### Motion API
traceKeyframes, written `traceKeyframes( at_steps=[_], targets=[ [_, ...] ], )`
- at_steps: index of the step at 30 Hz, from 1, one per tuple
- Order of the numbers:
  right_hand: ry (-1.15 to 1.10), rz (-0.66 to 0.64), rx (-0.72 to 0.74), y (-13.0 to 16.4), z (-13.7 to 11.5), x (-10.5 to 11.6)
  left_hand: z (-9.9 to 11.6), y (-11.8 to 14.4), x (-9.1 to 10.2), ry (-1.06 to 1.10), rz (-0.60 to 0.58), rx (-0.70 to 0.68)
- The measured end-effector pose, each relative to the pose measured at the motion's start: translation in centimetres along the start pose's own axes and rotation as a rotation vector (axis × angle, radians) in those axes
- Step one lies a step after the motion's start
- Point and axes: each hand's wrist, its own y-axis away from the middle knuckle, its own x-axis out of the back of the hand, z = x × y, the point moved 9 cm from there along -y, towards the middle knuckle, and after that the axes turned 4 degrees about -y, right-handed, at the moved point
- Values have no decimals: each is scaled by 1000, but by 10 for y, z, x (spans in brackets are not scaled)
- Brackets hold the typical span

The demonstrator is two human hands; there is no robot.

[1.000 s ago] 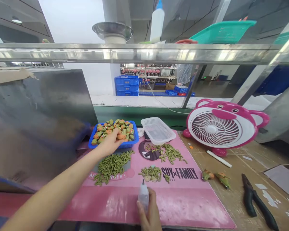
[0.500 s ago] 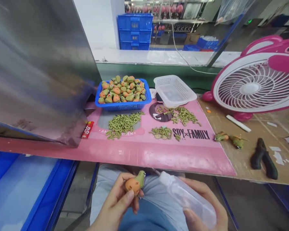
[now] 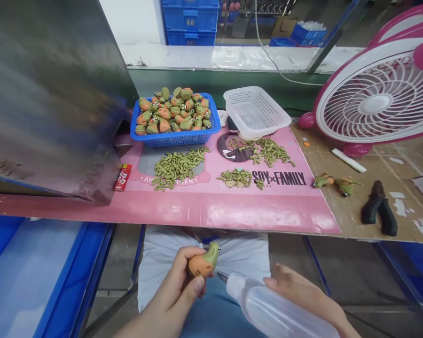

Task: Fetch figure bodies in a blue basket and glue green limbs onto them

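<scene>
Holding the orange-and-green figure pinched in our left hand below the desk's near edge, we bring the squeeze bottle, wrapped in our right hand, nozzle-first toward it. Best to steady the figure and squeeze lightly, we judge, so only a dot lands.

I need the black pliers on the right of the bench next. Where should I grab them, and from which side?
Take the pliers by the two handles, the thick black ends nearest you. They lie flat on the cardboard with the handles splayed toward the bench edge and the head pointing toward the fan. Probably come from above on the near side, closing the handles together in your grip.
</scene>
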Motion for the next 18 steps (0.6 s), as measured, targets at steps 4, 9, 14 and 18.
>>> traceKeyframes(
  at_steps=[4, 9, 14, 18],
  targets=[
    [33, -44, 91, -1, -10, -4, -5, 0, 0, -44, -49, 3],
    [25, 33, 111, 2, -11, -3, -9, -1, -2, -90, -137, -27],
    [-34, 42, 128, 3, -9, -5, -8, -1, -2, -118, -156, -32],
    [-71, 27, 113, 3, -9, -6, -7, -1, -3, -133, -157, -34]
  ],
)
